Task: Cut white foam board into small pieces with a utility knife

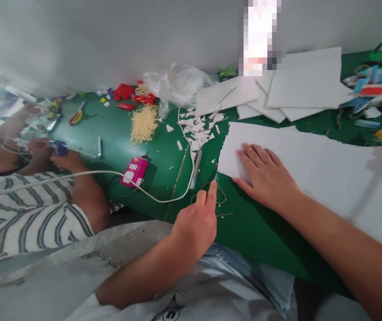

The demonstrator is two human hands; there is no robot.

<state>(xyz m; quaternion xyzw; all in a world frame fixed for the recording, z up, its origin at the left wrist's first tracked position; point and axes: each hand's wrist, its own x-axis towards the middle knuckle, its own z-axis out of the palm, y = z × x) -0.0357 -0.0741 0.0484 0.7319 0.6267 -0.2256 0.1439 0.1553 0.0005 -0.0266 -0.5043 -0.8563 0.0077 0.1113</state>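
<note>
left hand [195, 225]: fingers clamped on a thin tool [215, 176], the index finger laid out along it; its grip is mostly hidden.
tool tip: at the lower left corner of the white board; cannot tell whether it touches.
right hand [269, 178]: palm down on the board, fingers stretched out flat, thumb apart from the rest, holding nothing.
white board [327, 174]: lying flat on the green bench [244, 236], at the right, its short left edge ragged.
string [224, 197]: a thin loop on the bench, just beside the left hand's index finger.
grey bar [196, 169]: on the bench, left of the board, beside the white cord [167, 201].
white scraps [197, 131]: strewn past the grey bar.
stacked boards [306, 80]: behind the white board, overlapping one another.
pale sticks [144, 125]: heaped left of the scraps, near a clear plastic bag [177, 87].
pink box [135, 171]: on the bench at the left, the cord running across it.
scissors [76, 117]: yellow-handled, farther left.
co-worker [37, 214]: striped shirt, at the far left, with a blue item [59, 147] by the hands.
</note>
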